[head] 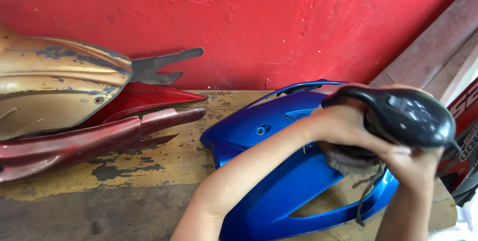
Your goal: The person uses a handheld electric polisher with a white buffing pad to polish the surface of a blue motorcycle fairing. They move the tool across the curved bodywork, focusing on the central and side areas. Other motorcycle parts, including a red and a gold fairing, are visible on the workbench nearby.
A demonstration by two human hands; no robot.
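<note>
Both my hands hold a rounded black plastic housing (406, 116), shaped like a scooter mirror or lamp shell, above a blue scooter body panel (279, 181). My left hand (338, 124) grips its left side, with a frayed grey rag (351, 164) bunched under the palm and threads hanging down. My right hand (413, 164) supports the housing from below, fingers curled along its lower edge. The blue panel lies flat on a worn wooden bench (149, 171) against a red wall.
At the left lie a gold, paint-chipped body panel (55, 81) and dark red panels (99, 136) stacked against the red wall (249, 22). A red and black printed panel (465, 141) stands at the right edge. The bench top shows patchy yellow paint.
</note>
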